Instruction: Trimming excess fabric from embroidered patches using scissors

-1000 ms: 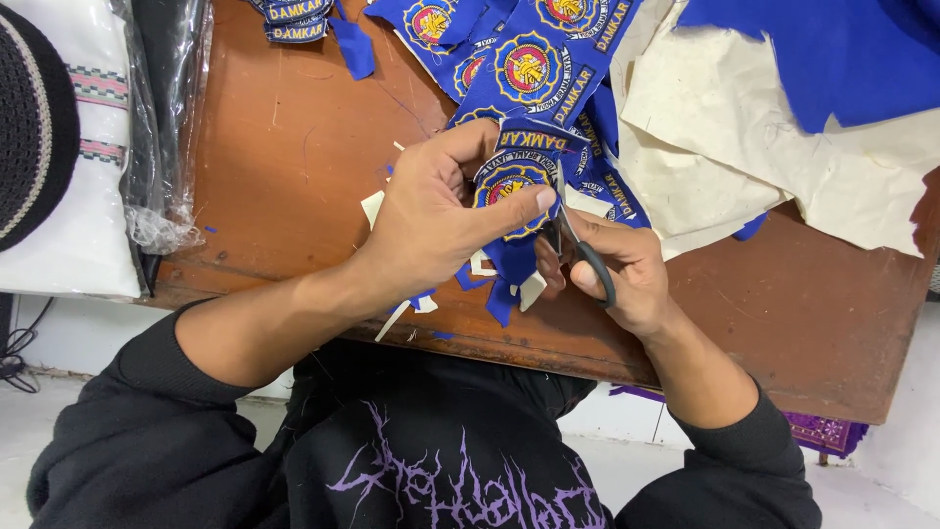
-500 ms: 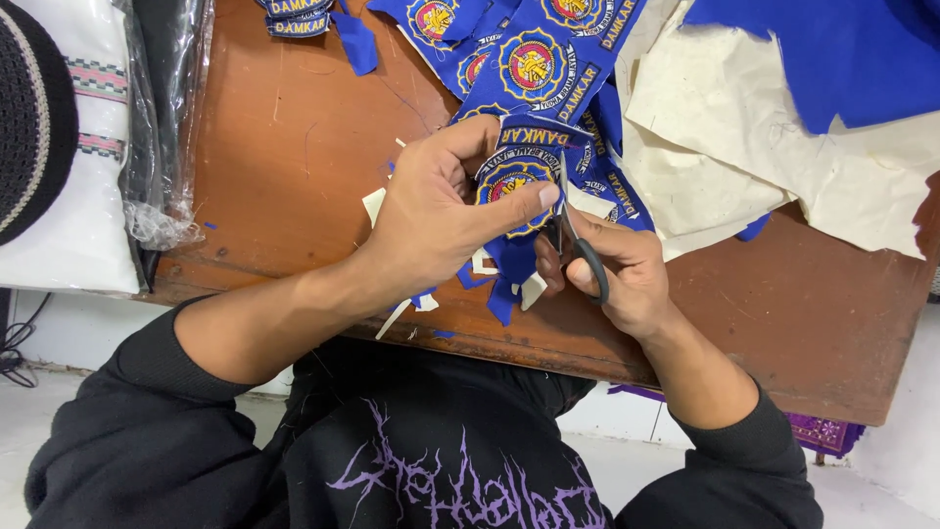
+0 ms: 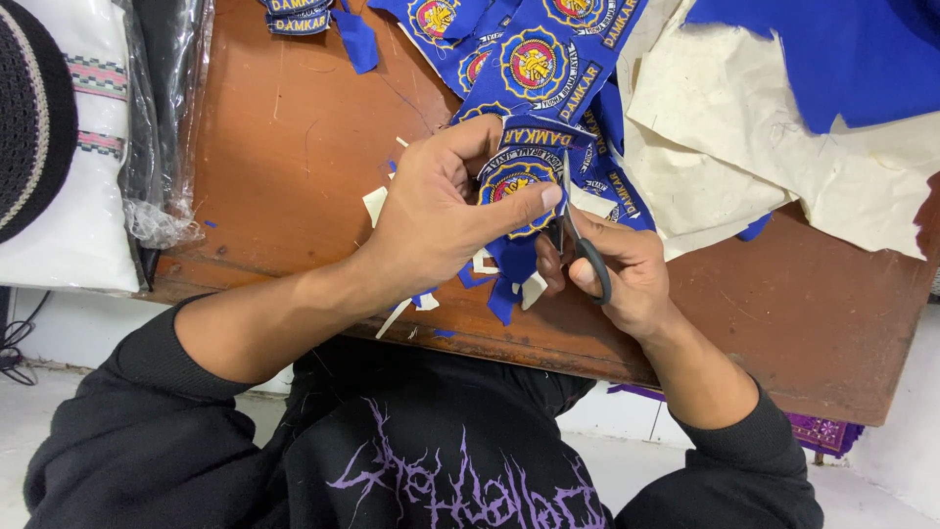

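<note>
My left hand (image 3: 446,216) pinches a round blue embroidered patch (image 3: 514,186) with a red and yellow emblem, thumb on top of it. My right hand (image 3: 617,269) grips small black-handled scissors (image 3: 578,235), blades pointing up along the patch's right edge. Blue fabric strips hang below the patch. Both hands work over the front edge of a brown wooden table (image 3: 284,157).
More blue patches (image 3: 534,59) lie at the table's far middle. Cream backing sheets (image 3: 744,127) and blue cloth (image 3: 832,49) cover the right. Small cream and blue offcuts (image 3: 421,299) litter the front edge. Folded white cloth (image 3: 69,186) and a plastic-wrapped dark bundle (image 3: 162,108) sit left.
The scissors have shifted slightly upward along the patch's edge. My left hand keeps its grip on the patch, barely moving.
</note>
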